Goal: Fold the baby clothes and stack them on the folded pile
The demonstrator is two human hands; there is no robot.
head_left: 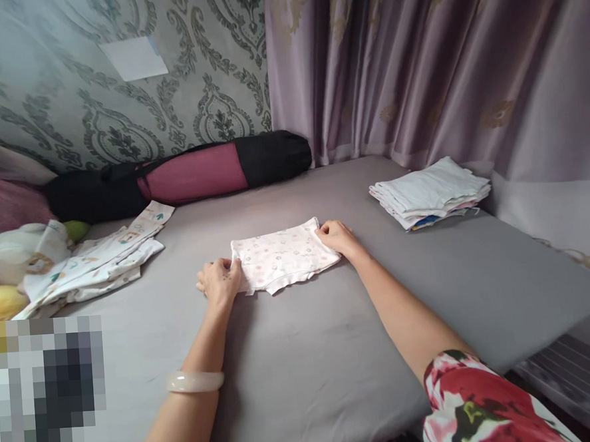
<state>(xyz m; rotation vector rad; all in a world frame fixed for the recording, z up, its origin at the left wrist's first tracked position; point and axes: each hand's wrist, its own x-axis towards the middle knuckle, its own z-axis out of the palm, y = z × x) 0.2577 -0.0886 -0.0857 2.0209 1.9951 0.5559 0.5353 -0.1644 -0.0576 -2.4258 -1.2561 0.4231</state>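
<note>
A small folded garment, white with a pale pink print, lies on the grey bed sheet in front of me. My left hand grips its left edge, thumb against the cloth and fingers curled. At the opposite edge, my right hand pinches the fabric near the far right corner. A scalloped neckline or hem shows along the near side of the garment. The parts of the cloth under my fingertips are hidden.
Folded clothes form a stack at the right. Loose printed clothes lie at the left beside plush toys. A long black and maroon bag rests along the patterned wall; a purple curtain hangs behind the bed.
</note>
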